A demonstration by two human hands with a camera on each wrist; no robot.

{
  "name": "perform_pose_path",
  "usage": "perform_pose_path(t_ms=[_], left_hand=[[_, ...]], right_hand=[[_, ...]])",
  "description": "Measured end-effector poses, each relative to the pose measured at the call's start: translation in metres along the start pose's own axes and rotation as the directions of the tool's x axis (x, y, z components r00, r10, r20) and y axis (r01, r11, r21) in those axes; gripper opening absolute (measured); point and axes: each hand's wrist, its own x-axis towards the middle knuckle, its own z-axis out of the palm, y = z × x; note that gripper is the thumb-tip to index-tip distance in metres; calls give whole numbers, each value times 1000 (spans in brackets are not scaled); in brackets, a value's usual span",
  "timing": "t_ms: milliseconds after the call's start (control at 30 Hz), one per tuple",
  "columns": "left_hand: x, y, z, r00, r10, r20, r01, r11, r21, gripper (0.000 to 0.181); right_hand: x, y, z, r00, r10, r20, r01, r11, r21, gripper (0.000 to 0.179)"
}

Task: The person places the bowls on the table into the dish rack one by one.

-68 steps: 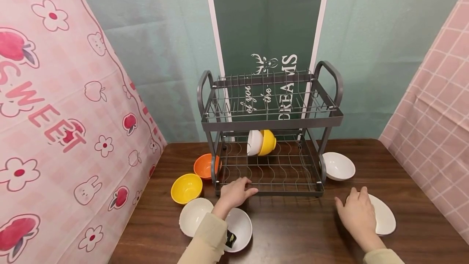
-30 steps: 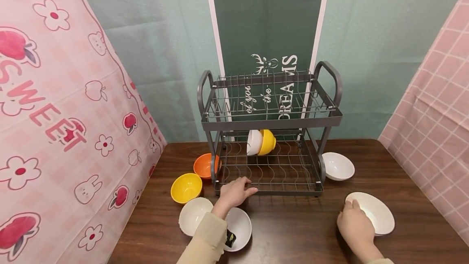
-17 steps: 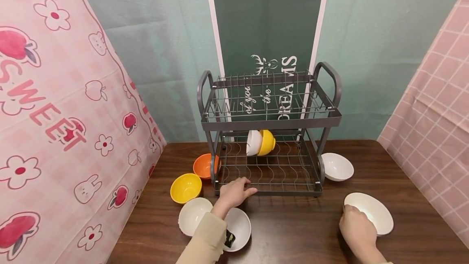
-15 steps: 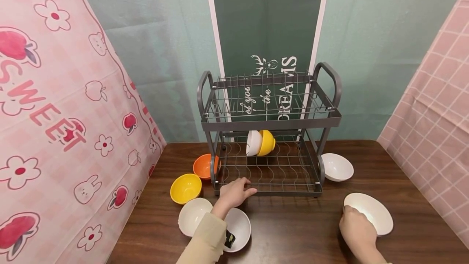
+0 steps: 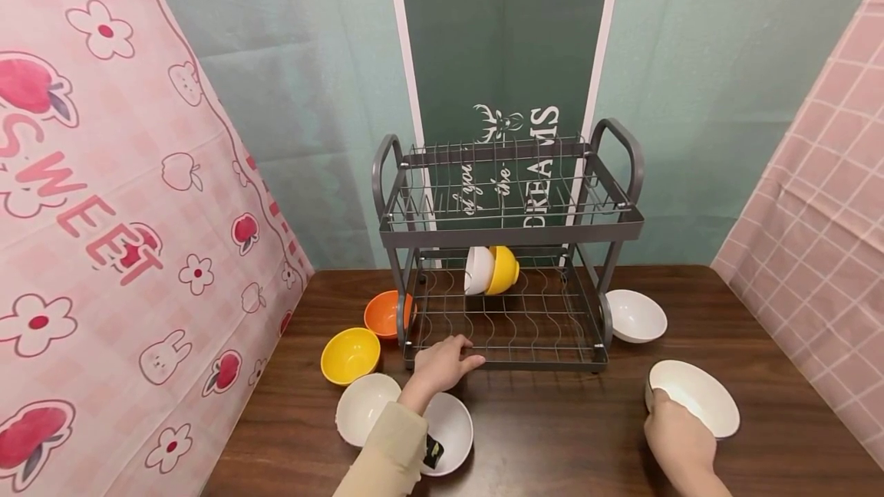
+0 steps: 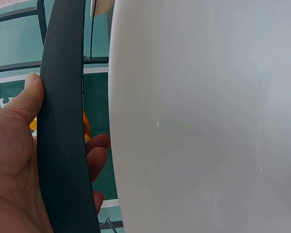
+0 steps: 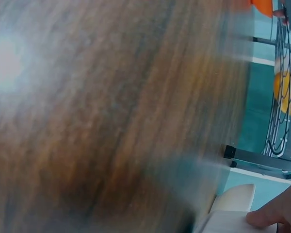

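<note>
My left hand (image 5: 445,366) grips the front rail of the grey two-tier dish rack (image 5: 511,235) at the lower tier. In the left wrist view the thumb and fingers (image 6: 97,162) lie on opposite sides of the dark rail. At the right, my right hand (image 5: 680,436) pinches the near-left rim of a white oval bowl (image 5: 704,397), which looks slightly tilted. The thumb presses on the white bowl (image 7: 233,223) in the right wrist view; most fingers are hidden. On the lower tier a white bowl (image 5: 479,271) and a yellow bowl (image 5: 506,270) stand nested on their sides.
Left of the rack sit an orange bowl (image 5: 383,314), a yellow bowl (image 5: 351,357) and a cream bowl (image 5: 368,407). A white bowl (image 5: 452,432) with a dark label lies partly under my left forearm. Another white bowl (image 5: 635,317) stands beside the rack's right side.
My right hand has moved from over the oval bowl's left part to its near rim, its fingers now curled there. The bowl has shifted slightly left. My left hand stays on the rail.
</note>
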Motion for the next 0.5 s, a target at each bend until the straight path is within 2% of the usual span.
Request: perform_pose_path(t_ms=[333, 500], left_hand=[[-1, 1, 0, 1000, -6, 1, 6, 1000, 3, 47], [-2, 2, 1, 1000, -2, -23, 2, 1000, 20, 48]], right_hand=[[-6, -6, -6, 995, 11, -100, -9, 1000, 27, 20], [-9, -14, -15, 980, -16, -200, 22, 999, 27, 17]])
